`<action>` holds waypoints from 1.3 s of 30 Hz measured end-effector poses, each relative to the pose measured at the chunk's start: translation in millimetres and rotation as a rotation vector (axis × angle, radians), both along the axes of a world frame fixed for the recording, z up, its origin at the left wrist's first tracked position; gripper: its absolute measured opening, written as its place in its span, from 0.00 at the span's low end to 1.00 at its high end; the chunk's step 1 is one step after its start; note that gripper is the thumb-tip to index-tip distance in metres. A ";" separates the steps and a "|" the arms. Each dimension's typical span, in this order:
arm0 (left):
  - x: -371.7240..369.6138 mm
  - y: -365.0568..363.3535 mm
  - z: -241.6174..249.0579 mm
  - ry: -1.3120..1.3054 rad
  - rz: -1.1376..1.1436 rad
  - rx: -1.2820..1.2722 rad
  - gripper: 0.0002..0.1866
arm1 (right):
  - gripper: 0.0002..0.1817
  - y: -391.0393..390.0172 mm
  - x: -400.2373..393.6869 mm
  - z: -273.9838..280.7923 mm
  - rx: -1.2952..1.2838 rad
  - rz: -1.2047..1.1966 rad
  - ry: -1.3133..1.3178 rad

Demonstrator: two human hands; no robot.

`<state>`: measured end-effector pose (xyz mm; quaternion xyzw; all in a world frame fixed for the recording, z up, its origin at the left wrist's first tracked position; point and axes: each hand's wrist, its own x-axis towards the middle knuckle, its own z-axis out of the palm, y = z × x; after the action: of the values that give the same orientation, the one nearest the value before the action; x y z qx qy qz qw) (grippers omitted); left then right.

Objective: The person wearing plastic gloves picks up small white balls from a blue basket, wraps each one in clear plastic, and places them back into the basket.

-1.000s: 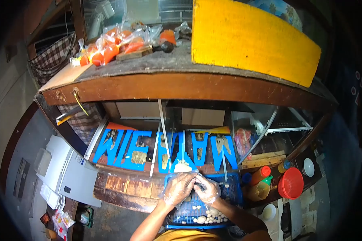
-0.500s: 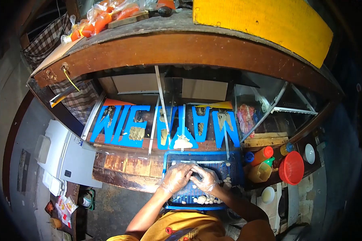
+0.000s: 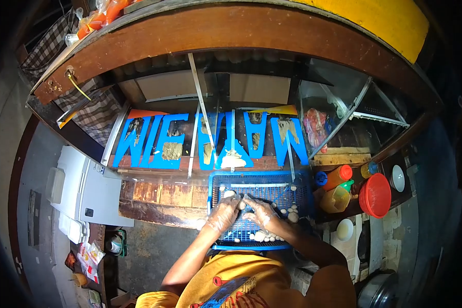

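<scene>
Both my hands are dusted or smeared with white and hover over a blue plastic basket [image 3: 213,177]. My left hand [image 3: 224,213] is closed around a lump of pale dough [image 3: 229,194], which bulges out above its fingers. A small dough ball [image 3: 241,205] shows at its thumb side, between the two hands. My right hand [image 3: 262,212] is close beside it, thumb and fingers apart, fingertips by the small ball. Several white dough balls [image 3: 260,236] lie along the basket's near side, and others [image 3: 292,211] gather at its right.
Beyond the basket is a glass-fronted cabinet with blue lettering [image 3: 174,141]. At right stand an orange bottle [image 3: 339,177], a yellowish container [image 3: 335,199], a red plastic bowl [image 3: 374,196] and a white bowl [image 3: 397,178]. A white box-like appliance [image 3: 95,192] is at left.
The view has tilted down, so the scene sits higher. My hands have drawn slightly apart, and the dough lump and small ball between them now show.
</scene>
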<state>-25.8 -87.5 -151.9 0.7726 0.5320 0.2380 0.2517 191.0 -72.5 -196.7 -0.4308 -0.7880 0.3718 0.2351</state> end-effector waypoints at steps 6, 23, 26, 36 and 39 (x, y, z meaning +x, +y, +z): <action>3.1 2.1 -14.2 0.116 0.062 -0.022 0.26 | 0.39 1.4 -6.3 9.3 -0.039 -0.014 -0.195; 18.9 -4.7 -28.3 0.108 0.128 -0.165 0.20 | 0.25 4.9 -14.7 -17.1 0.021 -0.047 -0.137; 18.9 -8.0 -17.6 0.023 0.095 -0.209 0.20 | 0.21 2.6 -9.7 -9.4 0.029 -0.009 -0.094; 19.1 -7.2 4.2 -0.030 0.032 -0.272 0.28 | 0.19 -10.7 1.8 20.2 0.060 -0.062 -0.041; 18.7 -7.0 15.0 -0.111 -0.010 -0.213 0.27 | 0.21 -15.7 1.1 24.7 0.000 -0.121 0.021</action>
<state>-7.2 -94.5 -137.0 0.7299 0.5355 0.2215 0.3625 192.1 -88.1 -172.0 -0.4735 -0.7580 0.3616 0.2654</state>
